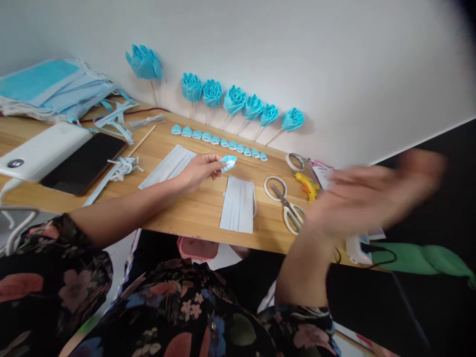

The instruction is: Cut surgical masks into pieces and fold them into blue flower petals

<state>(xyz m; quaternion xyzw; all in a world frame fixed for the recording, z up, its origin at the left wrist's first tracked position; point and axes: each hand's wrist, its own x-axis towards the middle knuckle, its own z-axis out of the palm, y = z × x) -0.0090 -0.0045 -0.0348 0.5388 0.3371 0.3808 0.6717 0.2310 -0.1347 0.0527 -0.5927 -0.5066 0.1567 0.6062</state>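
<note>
Pinches folded petal (229,162) in left hand (204,170), with right hand (366,198) too blurred to read near right edge of table (197,210), apparently mid-shaping, needing two-handed creasing.

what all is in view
wall: 1, white, back
table: 1, brown, centre
flowers: 7, blue, by wall
petal pieces: 11, blue, before flowers
mask pile: 1, blue, left
flat masks: 2, pale blue, centre
scraps: several, blue, left
stick: 1, tan, left
phone: 1, black, left
power bank: 1, white, left
tape rolls: 2, white, right
scissors: 1, white handles, right
glue gun: 1, yellow, right
container: 1, pink, below table
unclear object: 1, green, right
folded piece: 1, blue, left grip
left grip: 1, centre
right grip: 1, blurred, right
</note>
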